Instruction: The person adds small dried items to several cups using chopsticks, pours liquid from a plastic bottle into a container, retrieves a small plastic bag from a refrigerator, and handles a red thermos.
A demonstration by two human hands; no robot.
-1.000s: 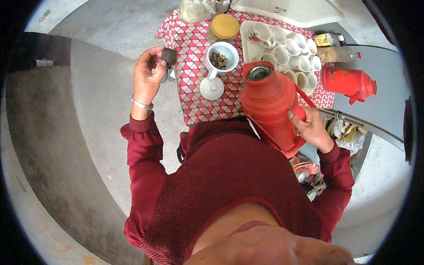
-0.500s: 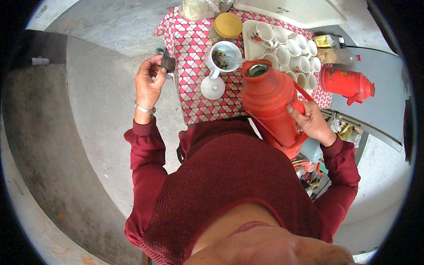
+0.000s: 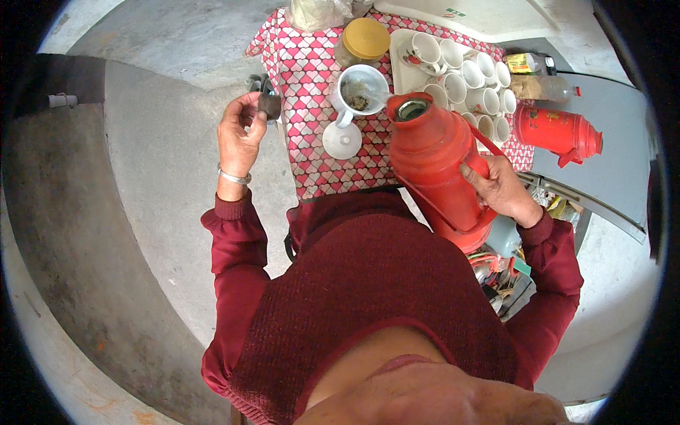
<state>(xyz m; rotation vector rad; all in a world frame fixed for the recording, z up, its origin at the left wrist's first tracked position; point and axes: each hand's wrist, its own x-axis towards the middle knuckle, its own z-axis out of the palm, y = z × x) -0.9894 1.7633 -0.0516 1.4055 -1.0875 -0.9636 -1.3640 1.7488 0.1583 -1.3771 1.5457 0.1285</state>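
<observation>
My right hand [image 3: 498, 190] grips the side handle of a red thermos flask [image 3: 438, 152], tilted to the left with its mouth uncovered. Water streams from its lip into a white mug [image 3: 337, 93] with dark tea leaves inside. A white lid [image 3: 342, 140] with a knob lies beside the mug's handle. Off the table's left edge, my left hand [image 3: 240, 138] pinches a dark round stopper [image 3: 269, 105] between thumb and fingers. A silvery bracelet circles that wrist.
A heart-patterned cloth [image 3: 312, 166] covers the table. A tray [image 3: 405, 79] of several white cups stands at right, and a yellow-lidded jar [image 3: 365, 39] behind the mug. Another red thermos [image 3: 558, 133] and a clear bottle [image 3: 542, 88] lie further right.
The leaves in the mug have shifted and look paler as water keeps pouring. The stopper has turned slightly in my left hand; the thermos stays almost in place.
</observation>
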